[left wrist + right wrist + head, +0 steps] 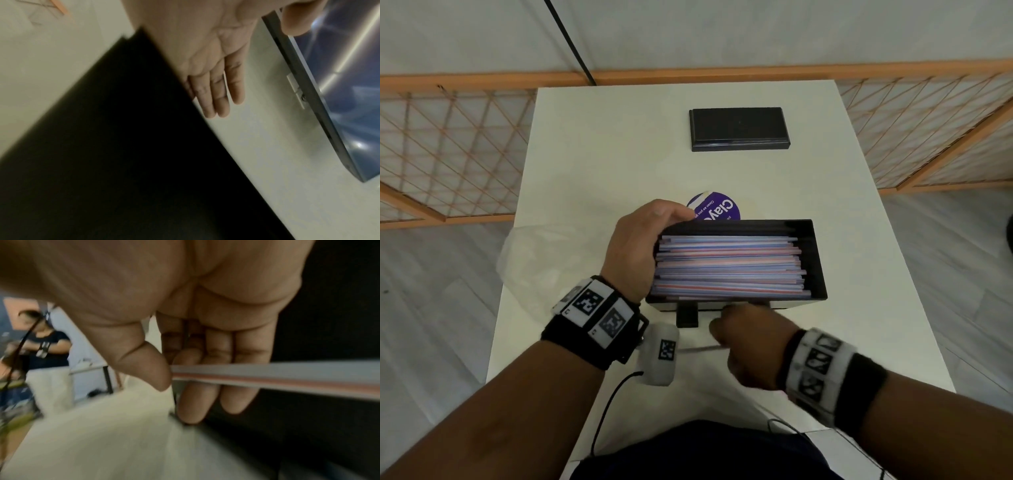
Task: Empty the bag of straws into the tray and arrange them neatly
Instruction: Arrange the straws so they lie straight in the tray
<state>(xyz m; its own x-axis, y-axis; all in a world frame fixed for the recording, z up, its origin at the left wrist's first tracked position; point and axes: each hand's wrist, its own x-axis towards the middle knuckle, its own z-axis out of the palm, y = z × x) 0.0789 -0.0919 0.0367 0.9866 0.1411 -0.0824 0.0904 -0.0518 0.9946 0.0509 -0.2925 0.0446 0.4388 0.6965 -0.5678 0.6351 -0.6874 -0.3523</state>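
A black tray (818, 260) sits mid-table, filled with red, white and blue striped straws (729, 267) lying lengthwise in a fairly even stack. My left hand (633, 246) is against the tray's left end, thumb on the far left corner. In the left wrist view the left hand (218, 91) has straight fingers and its palm lies along the black tray (102, 146) wall. My right hand (750, 342) is just in front of the tray's near wall and pinches a single straw (700, 348). In the right wrist view the right hand (174, 368) holds that straw (287, 378) between thumb and fingers.
A crumpled clear plastic bag (534, 253) lies left of the tray at the table's edge. A purple round label (717, 207) sits just behind the tray, a black lid (738, 128) farther back. A small black piece (687, 317) stands before the tray. Wooden lattice screens flank the white table (599, 154).
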